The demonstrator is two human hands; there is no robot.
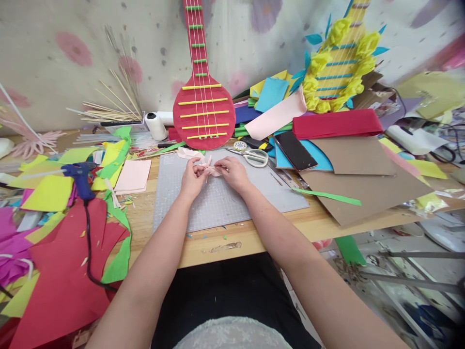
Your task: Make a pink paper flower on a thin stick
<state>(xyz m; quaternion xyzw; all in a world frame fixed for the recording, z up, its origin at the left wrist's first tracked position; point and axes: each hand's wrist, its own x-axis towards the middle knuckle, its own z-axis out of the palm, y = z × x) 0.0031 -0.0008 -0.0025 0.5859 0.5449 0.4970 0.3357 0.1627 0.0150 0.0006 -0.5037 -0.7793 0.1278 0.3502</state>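
Wooden table (pixel 232 242) under grey cutting mat (pixel 225 203), scissors (pixel 254 156), paper scraps (pixel 51 191).

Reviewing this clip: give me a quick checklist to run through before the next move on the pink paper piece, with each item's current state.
1. Both hands on the work: left hand and right hand pinch the pink paper piece: ok.
2. Piece over the cutting mat: ok.
3. Scissors lie beside the right hand, apart from it: ok.
4. Glue gun lies on paper scraps at the left, away from the hands: ok.
5. Glue gun hot or cold: cannot tell.
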